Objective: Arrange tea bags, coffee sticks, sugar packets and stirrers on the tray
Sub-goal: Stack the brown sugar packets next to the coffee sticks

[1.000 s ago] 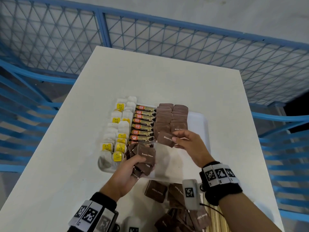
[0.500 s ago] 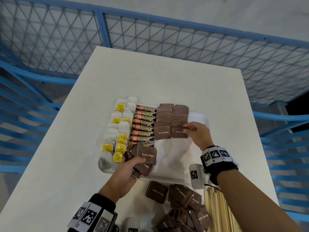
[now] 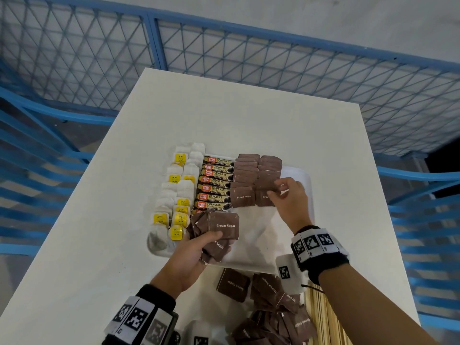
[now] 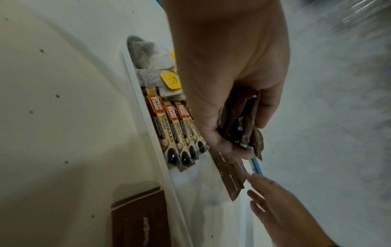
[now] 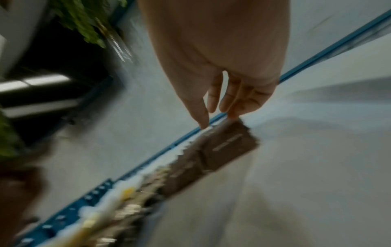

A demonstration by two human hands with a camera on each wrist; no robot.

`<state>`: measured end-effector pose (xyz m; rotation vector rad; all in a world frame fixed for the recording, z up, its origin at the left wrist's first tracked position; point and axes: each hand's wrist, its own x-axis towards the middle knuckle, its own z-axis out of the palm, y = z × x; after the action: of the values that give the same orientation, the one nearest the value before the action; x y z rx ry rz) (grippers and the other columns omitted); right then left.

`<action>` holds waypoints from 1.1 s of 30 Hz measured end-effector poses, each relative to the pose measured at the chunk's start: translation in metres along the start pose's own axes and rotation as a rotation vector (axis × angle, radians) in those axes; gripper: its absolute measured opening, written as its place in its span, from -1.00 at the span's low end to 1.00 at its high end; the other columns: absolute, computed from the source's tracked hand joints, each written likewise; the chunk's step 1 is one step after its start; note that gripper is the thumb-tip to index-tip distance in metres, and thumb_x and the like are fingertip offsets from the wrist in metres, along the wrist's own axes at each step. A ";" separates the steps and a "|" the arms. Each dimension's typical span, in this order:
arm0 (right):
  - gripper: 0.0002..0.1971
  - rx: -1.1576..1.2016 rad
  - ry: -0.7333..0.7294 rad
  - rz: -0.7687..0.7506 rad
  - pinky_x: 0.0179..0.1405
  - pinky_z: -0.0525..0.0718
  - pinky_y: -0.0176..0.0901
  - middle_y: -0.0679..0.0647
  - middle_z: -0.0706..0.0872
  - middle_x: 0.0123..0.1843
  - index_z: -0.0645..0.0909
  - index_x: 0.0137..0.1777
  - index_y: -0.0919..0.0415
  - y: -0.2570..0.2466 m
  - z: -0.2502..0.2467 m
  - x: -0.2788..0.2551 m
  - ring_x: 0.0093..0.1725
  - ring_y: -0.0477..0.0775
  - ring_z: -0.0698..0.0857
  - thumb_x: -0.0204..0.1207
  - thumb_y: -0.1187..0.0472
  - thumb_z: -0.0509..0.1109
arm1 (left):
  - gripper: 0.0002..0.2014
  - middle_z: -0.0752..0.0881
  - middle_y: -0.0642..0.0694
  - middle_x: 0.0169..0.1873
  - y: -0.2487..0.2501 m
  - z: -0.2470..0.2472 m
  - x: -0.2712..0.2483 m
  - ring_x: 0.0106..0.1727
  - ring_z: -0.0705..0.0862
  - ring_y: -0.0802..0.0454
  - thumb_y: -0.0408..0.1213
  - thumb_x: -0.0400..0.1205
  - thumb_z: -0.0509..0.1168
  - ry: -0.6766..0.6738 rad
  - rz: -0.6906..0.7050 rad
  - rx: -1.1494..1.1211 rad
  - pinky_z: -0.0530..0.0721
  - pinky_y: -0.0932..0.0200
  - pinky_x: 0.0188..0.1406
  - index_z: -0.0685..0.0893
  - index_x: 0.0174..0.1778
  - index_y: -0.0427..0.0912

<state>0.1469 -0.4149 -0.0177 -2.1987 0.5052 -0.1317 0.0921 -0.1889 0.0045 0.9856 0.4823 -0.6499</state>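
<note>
A white tray (image 3: 263, 240) holds tea bags (image 3: 179, 195) on its left, coffee sticks (image 3: 215, 185) in the middle and two columns of brown sugar packets (image 3: 251, 175) on the right. My left hand (image 3: 211, 241) grips a bundle of sugar packets (image 3: 225, 226) over the tray's near left part; the left wrist view shows the same bundle (image 4: 245, 117) between thumb and fingers. My right hand (image 3: 276, 192) reaches to the nearest packet of the right column (image 5: 228, 147), its straight fingertips (image 5: 232, 115) touching that packet's edge.
Loose sugar packets (image 3: 268, 302) lie on the white table (image 3: 224, 108) just in front of the tray. Wooden stirrers (image 3: 321, 319) lie at the near right, partly under my right arm. A blue mesh fence (image 3: 249, 58) surrounds the table.
My right hand carried one sugar packet from beside the left hand to the near end of the right sugar column, laid it there and straightened its fingers. The left hand stayed put.
</note>
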 end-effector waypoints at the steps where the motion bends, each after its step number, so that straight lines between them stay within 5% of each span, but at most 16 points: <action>1: -0.84 0.029 -0.050 -0.007 -0.27 0.47 -0.68 0.04 0.61 -0.09 0.62 0.01 0.20 -0.009 0.001 -0.007 -0.27 -0.18 0.57 0.46 0.23 0.47 | -0.71 0.80 -0.34 -0.20 0.000 0.000 0.000 -0.31 0.80 -0.12 -0.55 0.57 0.24 0.004 -0.001 0.012 0.75 0.13 -0.41 0.62 0.21 -0.38; 6: -0.73 0.218 -0.575 0.067 -0.33 0.52 -0.33 -0.05 0.71 -0.22 0.67 -0.03 0.20 -0.045 0.002 -0.045 -0.30 -0.13 0.63 0.57 -0.01 0.31 | -0.51 0.72 -0.41 0.11 -0.002 -0.002 0.003 -0.12 0.77 -0.16 -0.46 0.41 0.39 0.070 0.016 0.016 0.75 0.03 -0.15 0.60 0.31 -0.32; 9: -0.98 0.338 -0.752 0.076 -0.41 0.52 -0.40 -0.06 0.70 -0.26 0.68 -0.10 0.09 -0.048 0.004 -0.055 -0.33 -0.19 0.60 0.50 0.20 0.43 | -0.64 0.75 -0.36 -0.02 -0.002 -0.002 0.002 -0.19 0.76 -0.13 -0.49 0.51 0.33 0.046 0.022 0.034 0.76 0.06 -0.26 0.64 0.25 -0.30; 10: -0.91 0.370 -0.764 0.077 -0.41 0.52 -0.40 -0.07 0.70 -0.29 0.67 -0.15 0.06 -0.045 0.006 -0.056 -0.35 -0.20 0.60 0.49 0.28 0.44 | -0.71 0.78 -0.32 -0.11 -0.001 -0.002 0.001 -0.23 0.77 -0.11 -0.50 0.54 0.30 0.037 0.023 0.044 0.75 0.07 -0.29 0.67 0.18 -0.29; 12: -0.84 0.420 -0.757 0.108 -0.39 0.55 -0.40 -0.06 0.70 -0.32 0.66 -0.19 0.06 -0.042 0.010 -0.058 -0.37 -0.20 0.60 0.47 0.36 0.44 | -0.78 0.80 -0.28 -0.21 -0.001 -0.002 -0.001 -0.28 0.79 -0.08 -0.49 0.56 0.29 0.036 0.020 0.058 0.74 0.08 -0.30 0.70 0.08 -0.24; 16: -0.88 0.479 -0.699 0.170 -0.33 0.62 -0.41 0.01 0.71 -0.30 0.65 -0.14 0.14 -0.036 0.009 -0.055 -0.33 -0.14 0.64 0.48 0.38 0.42 | -0.71 0.77 -0.35 -0.02 -0.001 -0.004 -0.001 -0.09 0.76 -0.20 -0.39 0.57 0.29 0.062 -0.019 0.004 0.73 -0.02 -0.08 0.66 0.21 -0.28; 19: -0.91 0.474 -0.575 0.194 -0.30 0.63 -0.42 0.06 0.72 -0.23 0.65 -0.06 0.22 -0.027 0.007 -0.044 -0.26 -0.08 0.65 0.49 0.38 0.42 | -0.82 0.78 -0.36 -0.22 0.002 -0.007 -0.003 -0.26 0.79 -0.16 -0.40 0.64 0.18 0.035 -0.028 -0.044 0.77 0.02 -0.20 0.66 0.03 -0.35; 26: -0.92 0.094 -0.353 0.016 -0.26 0.50 -0.67 0.01 0.74 -0.21 0.68 -0.08 0.22 -0.008 0.013 -0.013 -0.23 -0.14 0.65 0.44 0.31 0.49 | -0.74 0.79 -0.37 -0.19 0.005 -0.010 -0.007 -0.19 0.78 -0.20 -0.46 0.64 0.05 -0.008 -0.014 -0.054 0.77 0.00 -0.21 0.65 0.02 -0.32; 33: -0.81 -0.028 -0.293 0.012 -0.28 0.52 -0.59 0.13 0.74 -0.19 0.68 -0.05 0.30 -0.006 0.023 -0.006 -0.21 -0.06 0.64 0.37 0.28 0.55 | -0.75 0.75 -0.40 0.04 0.002 -0.011 -0.005 -0.05 0.77 -0.26 -0.48 0.61 0.18 0.090 -0.039 -0.044 0.78 -0.07 -0.19 0.65 0.16 -0.36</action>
<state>0.1499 -0.3922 -0.0274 -2.1933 0.3570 0.2027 0.0888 -0.1768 0.0036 0.9685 0.5940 -0.6293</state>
